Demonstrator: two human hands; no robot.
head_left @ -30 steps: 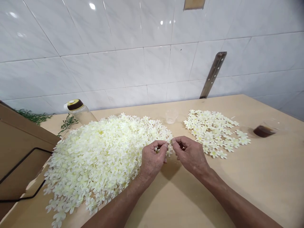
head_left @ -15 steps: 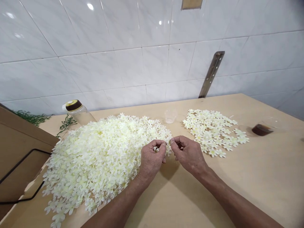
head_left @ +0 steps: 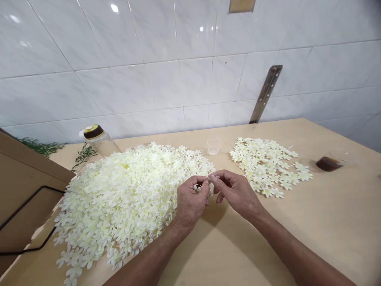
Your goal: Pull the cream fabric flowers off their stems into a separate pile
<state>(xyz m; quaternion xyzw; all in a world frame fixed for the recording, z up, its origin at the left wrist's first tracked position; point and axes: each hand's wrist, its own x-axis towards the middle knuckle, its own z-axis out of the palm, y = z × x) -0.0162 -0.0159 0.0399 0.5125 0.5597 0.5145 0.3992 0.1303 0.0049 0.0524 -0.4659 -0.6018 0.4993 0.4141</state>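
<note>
Pinching one flower (head_left: 211,178), the fingers (head_left: 204,185) of left hand (head_left: 190,202) and right hand (head_left: 238,194) meet closed on it, at the edge of the heap (head_left: 125,190) on the table (head_left: 327,222). Light and floppy, it likely handles best gripped at its centre.

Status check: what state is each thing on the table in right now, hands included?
left hand, fingers pinched on a single flower
right hand, fingertips pinched at that same flower
big flower pile, heaped, loose
small flower batch, spread flat, thin layer
clear cup, upright, looks empty
capped jar, tilted, lid on
dark-liquid cup, upright, partly filled
</note>
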